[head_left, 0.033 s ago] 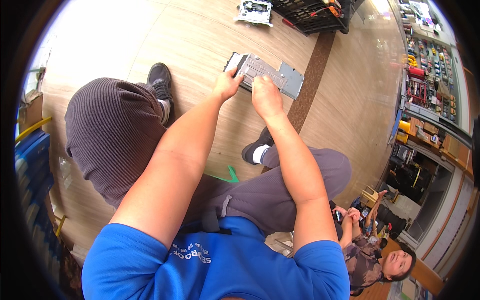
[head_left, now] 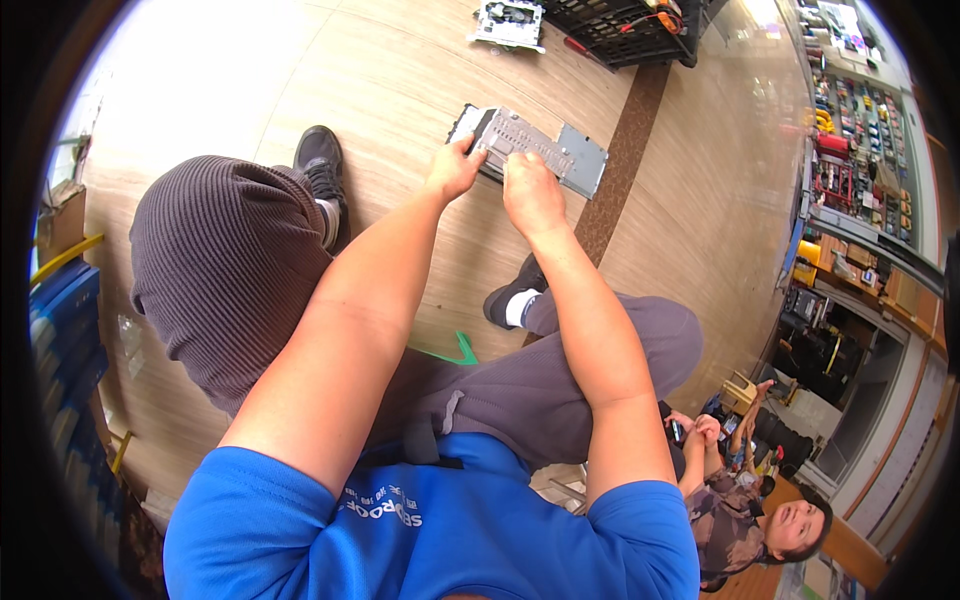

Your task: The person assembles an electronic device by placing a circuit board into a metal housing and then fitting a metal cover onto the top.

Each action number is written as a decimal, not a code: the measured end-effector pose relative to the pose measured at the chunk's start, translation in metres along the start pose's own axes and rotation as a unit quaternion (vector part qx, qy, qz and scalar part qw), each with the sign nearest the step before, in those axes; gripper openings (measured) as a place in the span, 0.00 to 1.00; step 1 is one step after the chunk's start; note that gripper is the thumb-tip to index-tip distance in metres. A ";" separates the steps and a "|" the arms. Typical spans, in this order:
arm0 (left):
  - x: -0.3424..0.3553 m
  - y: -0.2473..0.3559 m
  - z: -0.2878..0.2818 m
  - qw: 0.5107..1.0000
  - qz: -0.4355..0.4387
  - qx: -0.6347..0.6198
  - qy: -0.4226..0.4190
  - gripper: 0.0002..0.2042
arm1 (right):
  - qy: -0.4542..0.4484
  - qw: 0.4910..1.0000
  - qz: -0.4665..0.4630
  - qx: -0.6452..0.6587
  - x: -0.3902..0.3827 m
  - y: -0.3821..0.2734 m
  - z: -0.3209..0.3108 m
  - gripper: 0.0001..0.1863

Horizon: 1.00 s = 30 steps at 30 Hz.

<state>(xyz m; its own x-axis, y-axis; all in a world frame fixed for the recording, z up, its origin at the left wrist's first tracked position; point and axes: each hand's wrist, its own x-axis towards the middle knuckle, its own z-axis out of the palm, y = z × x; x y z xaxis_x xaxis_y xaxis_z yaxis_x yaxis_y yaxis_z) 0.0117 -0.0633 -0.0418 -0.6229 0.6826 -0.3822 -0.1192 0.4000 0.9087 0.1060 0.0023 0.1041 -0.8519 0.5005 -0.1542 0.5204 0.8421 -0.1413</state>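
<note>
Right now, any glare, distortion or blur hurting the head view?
Head view, upper left: polished floor washed out to white; head view, right: stocked shelving slants and bends toward the dark fisheye rim; head view, centre: left hand and right hand show no obvious motion blur, but the perforated metal housing's finest details are too small to read.

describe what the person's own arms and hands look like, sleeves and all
The left hand and right hand are ungloved, and both wrists look bare. The blue sleeves are short, ending above the elbows. They belong to a blue shirt with white print on its front.
</note>
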 end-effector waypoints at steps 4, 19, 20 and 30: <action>0.001 -0.001 0.000 1.000 -0.002 -0.001 -0.004 0.27 | -0.019 1.000 0.005 0.007 0.003 0.001 0.003 0.08; 0.003 -0.005 0.002 1.000 0.022 -0.002 0.003 0.26 | 0.042 0.997 0.035 0.056 0.001 0.018 -0.002 0.10; 0.003 -0.005 0.002 1.000 0.020 0.011 0.003 0.26 | 0.038 0.997 0.037 0.055 0.002 0.018 -0.001 0.10; 0.003 -0.003 0.000 1.000 0.002 -0.006 -0.014 0.27 | 0.050 0.997 0.020 0.046 0.003 0.022 0.001 0.08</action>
<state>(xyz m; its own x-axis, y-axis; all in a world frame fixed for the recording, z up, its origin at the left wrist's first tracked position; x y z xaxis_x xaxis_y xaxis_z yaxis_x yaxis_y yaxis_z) 0.0106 -0.0626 -0.0458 -0.6013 0.7014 -0.3827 -0.1255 0.3901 0.9122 0.1146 0.0225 0.0994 -0.8294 0.5550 -0.0636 0.5536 0.8012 -0.2271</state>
